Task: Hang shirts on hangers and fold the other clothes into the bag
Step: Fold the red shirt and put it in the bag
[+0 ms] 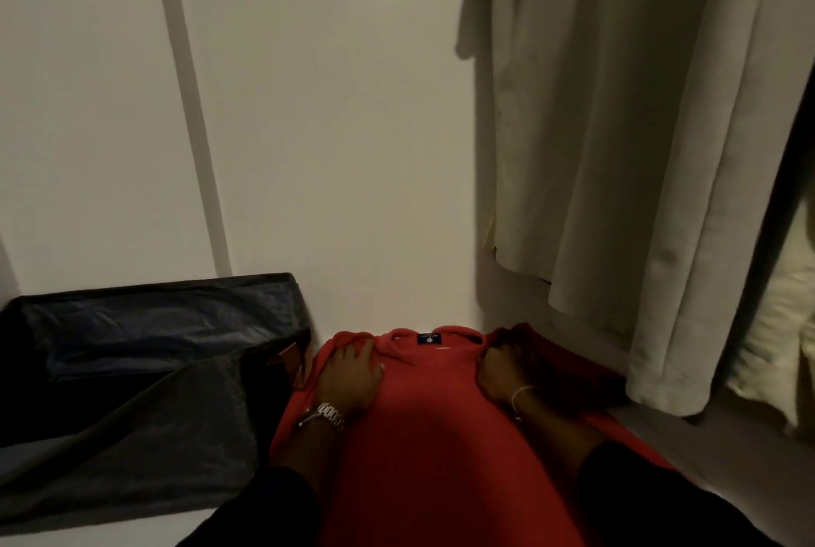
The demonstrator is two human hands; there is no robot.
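Note:
A red sweater (pixel 432 423) lies spread flat on the white surface in front of me, its collar and dark blue label (pixel 429 338) pointing away. My left hand (pixel 353 374), with a metal watch at the wrist, presses flat on the sweater's left shoulder. My right hand (pixel 502 374), wearing a thin bracelet, lies on the right shoulder with its fingers curled into the fabric near the collar. A dark storage bag (pixel 145 370) stands open just left of the sweater.
A pale long garment (pixel 617 127) hangs at the right, its hem just above the sweater's right sleeve. A white wall panel (pixel 330 127) rises behind. Light folded fabric (pixel 776 343) shows at the far right edge.

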